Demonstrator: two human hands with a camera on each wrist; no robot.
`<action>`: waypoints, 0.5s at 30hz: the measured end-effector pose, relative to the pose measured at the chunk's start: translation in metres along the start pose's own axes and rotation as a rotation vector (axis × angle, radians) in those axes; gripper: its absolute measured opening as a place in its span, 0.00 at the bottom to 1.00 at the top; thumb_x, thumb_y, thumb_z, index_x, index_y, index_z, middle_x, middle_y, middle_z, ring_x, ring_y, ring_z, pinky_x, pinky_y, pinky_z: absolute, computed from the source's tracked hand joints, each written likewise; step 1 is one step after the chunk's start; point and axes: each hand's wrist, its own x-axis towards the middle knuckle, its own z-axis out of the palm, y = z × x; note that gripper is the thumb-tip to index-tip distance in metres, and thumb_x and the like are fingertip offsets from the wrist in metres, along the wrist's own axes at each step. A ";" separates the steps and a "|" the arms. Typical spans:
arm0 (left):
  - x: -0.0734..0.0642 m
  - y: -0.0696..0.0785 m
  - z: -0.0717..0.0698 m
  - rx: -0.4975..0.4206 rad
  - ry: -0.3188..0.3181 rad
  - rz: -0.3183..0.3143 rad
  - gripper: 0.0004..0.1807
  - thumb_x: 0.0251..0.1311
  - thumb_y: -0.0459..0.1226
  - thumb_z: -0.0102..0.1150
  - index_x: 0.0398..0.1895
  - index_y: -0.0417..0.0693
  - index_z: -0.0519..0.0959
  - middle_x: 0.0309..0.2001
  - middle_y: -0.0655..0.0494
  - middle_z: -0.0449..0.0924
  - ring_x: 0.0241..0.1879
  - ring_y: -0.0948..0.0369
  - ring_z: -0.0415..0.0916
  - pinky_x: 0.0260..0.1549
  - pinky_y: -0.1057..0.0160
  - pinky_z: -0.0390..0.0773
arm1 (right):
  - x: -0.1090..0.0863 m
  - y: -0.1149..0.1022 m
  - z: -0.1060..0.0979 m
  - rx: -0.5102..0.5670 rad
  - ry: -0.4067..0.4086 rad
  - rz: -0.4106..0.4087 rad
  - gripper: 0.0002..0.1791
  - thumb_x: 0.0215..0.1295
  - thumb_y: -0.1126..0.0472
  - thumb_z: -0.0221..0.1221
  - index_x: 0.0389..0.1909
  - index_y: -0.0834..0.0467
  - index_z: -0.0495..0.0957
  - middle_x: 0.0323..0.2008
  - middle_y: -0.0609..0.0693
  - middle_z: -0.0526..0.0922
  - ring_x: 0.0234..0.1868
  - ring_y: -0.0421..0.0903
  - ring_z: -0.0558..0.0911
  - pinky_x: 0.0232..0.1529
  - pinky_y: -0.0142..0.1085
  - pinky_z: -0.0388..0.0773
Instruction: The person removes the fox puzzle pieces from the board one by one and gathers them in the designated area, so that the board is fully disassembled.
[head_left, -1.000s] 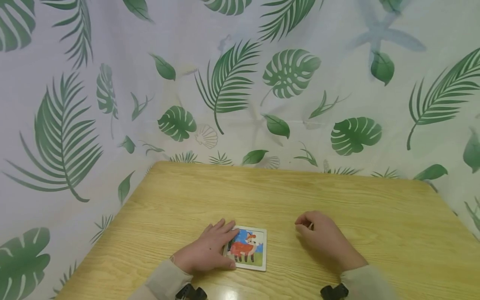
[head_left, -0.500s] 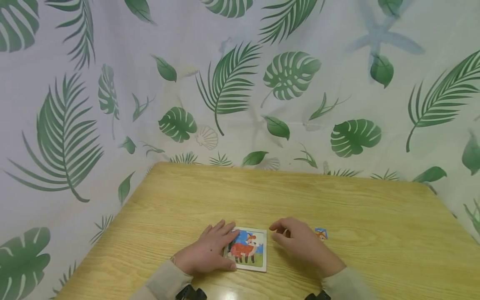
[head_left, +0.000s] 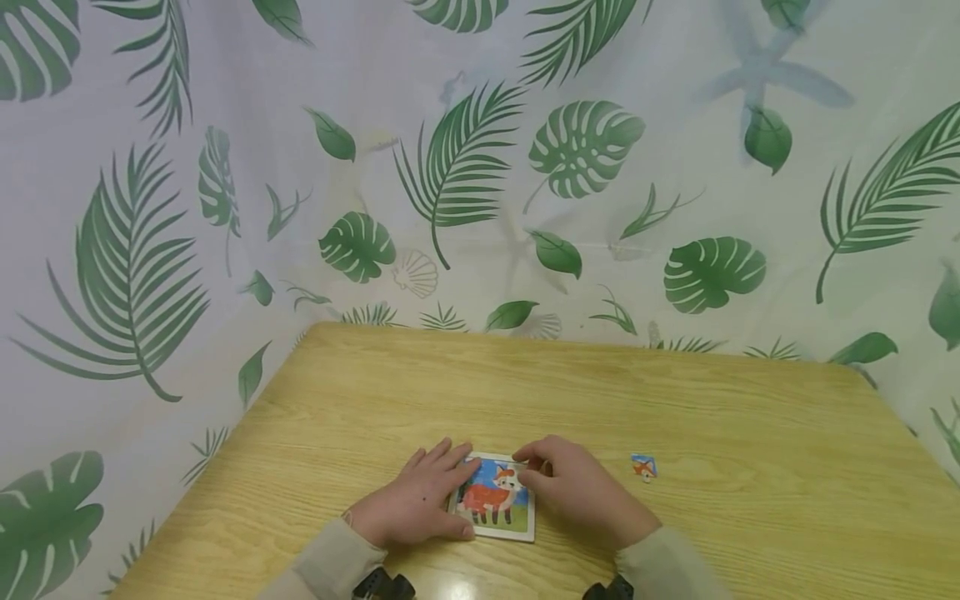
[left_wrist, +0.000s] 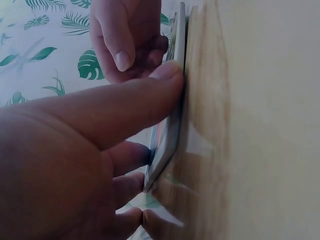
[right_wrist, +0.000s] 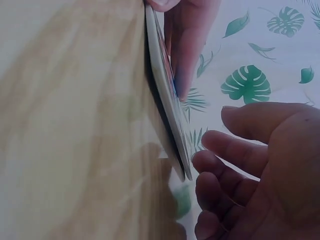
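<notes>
Now that the right hand (head_left: 579,487), half-curled, empty, reaches the lower-centre puzzle (head_left: 491,500), the left hand (head_left: 418,505), spread on it, seemingly gains help.

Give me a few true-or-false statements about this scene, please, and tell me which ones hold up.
1. The left hand rests on the framed puzzle. True.
2. A loose piece lies on the table. True.
3. The loose piece is left of the framed puzzle. False: it lies to the right of it, beyond the right hand.
4. The right hand is gripping the loose piece. False: it is apart from that piece, at the far right corner of the framed puzzle.
5. The framed puzzle shows a reddish four-legged animal. True.
6. The table is black. False: it is yellowish, with a wood-grain look.
</notes>
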 end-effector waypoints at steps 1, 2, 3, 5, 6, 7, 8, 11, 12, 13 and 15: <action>0.000 0.000 0.000 -0.001 0.000 0.003 0.49 0.62 0.59 0.64 0.80 0.47 0.57 0.81 0.49 0.47 0.79 0.45 0.37 0.72 0.37 0.43 | 0.001 0.000 0.001 -0.004 -0.005 -0.005 0.12 0.72 0.55 0.61 0.52 0.53 0.84 0.38 0.42 0.78 0.38 0.43 0.75 0.42 0.42 0.74; 0.000 0.000 0.000 -0.004 -0.002 0.004 0.49 0.62 0.59 0.64 0.80 0.47 0.57 0.81 0.48 0.47 0.79 0.45 0.37 0.72 0.37 0.43 | 0.002 0.000 0.003 -0.012 -0.011 -0.014 0.12 0.72 0.55 0.61 0.52 0.53 0.84 0.37 0.42 0.78 0.38 0.43 0.75 0.42 0.43 0.74; -0.001 0.000 0.000 -0.005 -0.003 0.004 0.49 0.63 0.59 0.64 0.80 0.46 0.57 0.81 0.48 0.47 0.79 0.45 0.37 0.72 0.37 0.43 | 0.004 0.000 0.004 -0.020 -0.018 -0.025 0.13 0.72 0.55 0.61 0.52 0.53 0.84 0.37 0.42 0.78 0.37 0.42 0.75 0.42 0.43 0.74; -0.001 0.001 0.000 -0.009 -0.008 0.002 0.49 0.63 0.59 0.63 0.80 0.46 0.57 0.81 0.48 0.46 0.79 0.45 0.37 0.73 0.37 0.43 | 0.006 0.000 0.007 -0.036 -0.026 -0.047 0.13 0.72 0.55 0.61 0.52 0.54 0.85 0.37 0.42 0.78 0.37 0.42 0.75 0.41 0.43 0.74; -0.001 0.001 -0.001 -0.009 -0.011 0.000 0.49 0.63 0.59 0.63 0.80 0.46 0.56 0.81 0.48 0.46 0.79 0.45 0.36 0.73 0.37 0.43 | 0.007 0.001 0.008 -0.047 -0.030 -0.059 0.13 0.72 0.55 0.61 0.52 0.55 0.85 0.36 0.42 0.78 0.36 0.42 0.75 0.40 0.42 0.74; -0.001 0.001 -0.001 -0.011 -0.013 -0.002 0.49 0.63 0.59 0.63 0.80 0.46 0.56 0.81 0.48 0.46 0.79 0.45 0.36 0.73 0.37 0.42 | 0.007 0.001 0.009 -0.059 -0.034 -0.067 0.13 0.72 0.55 0.61 0.52 0.55 0.85 0.36 0.42 0.77 0.36 0.42 0.75 0.39 0.42 0.74; -0.001 0.001 -0.001 -0.012 -0.015 -0.004 0.49 0.63 0.59 0.63 0.80 0.46 0.56 0.81 0.49 0.46 0.79 0.46 0.36 0.73 0.37 0.42 | 0.008 0.001 0.010 -0.069 -0.034 -0.070 0.13 0.71 0.55 0.61 0.51 0.55 0.85 0.35 0.43 0.77 0.35 0.42 0.74 0.39 0.42 0.74; -0.001 0.001 -0.002 -0.010 -0.020 -0.008 0.50 0.63 0.60 0.62 0.80 0.47 0.56 0.81 0.49 0.45 0.79 0.46 0.36 0.73 0.38 0.42 | 0.009 -0.001 0.011 -0.097 -0.031 -0.061 0.14 0.71 0.54 0.61 0.52 0.55 0.85 0.34 0.43 0.76 0.35 0.43 0.73 0.37 0.41 0.72; -0.001 0.001 -0.002 -0.010 -0.021 -0.009 0.50 0.63 0.60 0.62 0.81 0.47 0.56 0.81 0.49 0.45 0.79 0.46 0.36 0.73 0.38 0.42 | 0.009 -0.002 0.012 -0.106 -0.029 -0.057 0.14 0.70 0.54 0.62 0.52 0.55 0.85 0.34 0.43 0.75 0.35 0.43 0.73 0.37 0.41 0.72; -0.001 0.001 -0.002 -0.009 -0.022 -0.009 0.50 0.63 0.60 0.62 0.81 0.47 0.56 0.81 0.49 0.45 0.79 0.46 0.36 0.73 0.38 0.42 | 0.009 -0.003 0.012 -0.112 -0.028 -0.053 0.14 0.70 0.55 0.62 0.51 0.55 0.85 0.34 0.43 0.75 0.34 0.43 0.73 0.37 0.41 0.72; -0.001 0.000 -0.001 -0.003 -0.023 -0.008 0.50 0.63 0.60 0.62 0.81 0.47 0.56 0.81 0.50 0.45 0.79 0.46 0.36 0.73 0.38 0.42 | 0.009 -0.004 0.013 -0.129 -0.019 -0.055 0.14 0.70 0.55 0.62 0.51 0.55 0.86 0.34 0.43 0.75 0.34 0.43 0.72 0.37 0.41 0.72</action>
